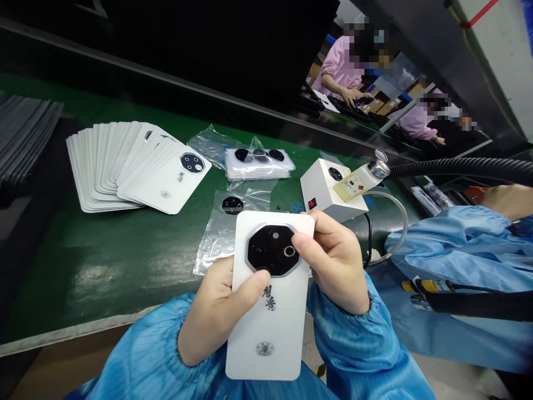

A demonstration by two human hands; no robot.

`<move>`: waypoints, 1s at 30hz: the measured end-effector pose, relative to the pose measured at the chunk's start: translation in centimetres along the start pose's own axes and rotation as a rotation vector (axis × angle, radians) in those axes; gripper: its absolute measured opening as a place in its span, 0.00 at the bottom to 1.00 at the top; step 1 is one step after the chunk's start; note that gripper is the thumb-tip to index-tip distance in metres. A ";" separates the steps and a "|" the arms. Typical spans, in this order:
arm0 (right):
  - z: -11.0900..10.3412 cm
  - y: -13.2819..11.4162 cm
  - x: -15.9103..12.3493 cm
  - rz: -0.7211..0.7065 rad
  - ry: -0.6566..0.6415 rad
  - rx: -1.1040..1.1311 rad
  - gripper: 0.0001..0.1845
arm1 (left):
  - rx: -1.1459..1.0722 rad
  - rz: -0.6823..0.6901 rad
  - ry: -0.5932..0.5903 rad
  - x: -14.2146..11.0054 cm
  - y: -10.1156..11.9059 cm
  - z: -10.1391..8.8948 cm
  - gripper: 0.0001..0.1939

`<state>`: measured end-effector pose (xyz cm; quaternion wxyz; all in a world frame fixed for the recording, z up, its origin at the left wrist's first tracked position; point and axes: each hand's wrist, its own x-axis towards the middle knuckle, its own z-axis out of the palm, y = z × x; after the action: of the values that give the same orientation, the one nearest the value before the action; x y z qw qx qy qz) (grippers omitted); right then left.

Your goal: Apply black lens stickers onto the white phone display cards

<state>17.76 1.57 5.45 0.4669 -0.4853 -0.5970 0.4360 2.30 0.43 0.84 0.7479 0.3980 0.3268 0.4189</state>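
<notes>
A white phone back cover (270,328) is held upright in front of me between both hands. Near its top sits a black octagonal camera lens plate (268,250) in a silver rim. My left hand (225,305) grips the cover's left side, its thumb at the plate's lower edge. My right hand (337,255) holds the upper right side, with the thumb on the plate's right edge. The fingers behind the cover are hidden. Just beyond it, a clear plastic sheet (212,239) carries another black lens plate (232,205).
Fanned white covers (108,166) lie on the green bench (183,233) at left. Bagged lens plates (259,164) lie at centre. At right stand a white box (320,186) with a red switch, and a bottle (358,180). A blue sleeve (453,239) is close by; people in pink work beyond.
</notes>
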 end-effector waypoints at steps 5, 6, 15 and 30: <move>-0.1 -0.2 -0.3 0.003 -0.110 -0.069 0.09 | -0.078 0.008 0.132 -0.2 0.1 0.4 0.11; -0.1 -0.3 -0.4 -0.010 -0.126 -0.089 0.09 | -0.053 0.028 0.117 -0.2 0.0 0.3 0.11; 0.3 0.3 -0.7 -0.016 -0.049 -0.055 0.10 | -0.107 0.022 0.034 -0.3 -0.1 0.5 0.12; 0.9 -0.8 -1.1 -0.228 -0.109 -0.279 0.04 | -0.146 -0.012 0.062 -0.9 0.1 1.1 0.16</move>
<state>16.88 0.28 5.91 0.4085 -0.4500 -0.7273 0.3188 2.76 -0.70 1.56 0.7669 0.3271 0.3208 0.4494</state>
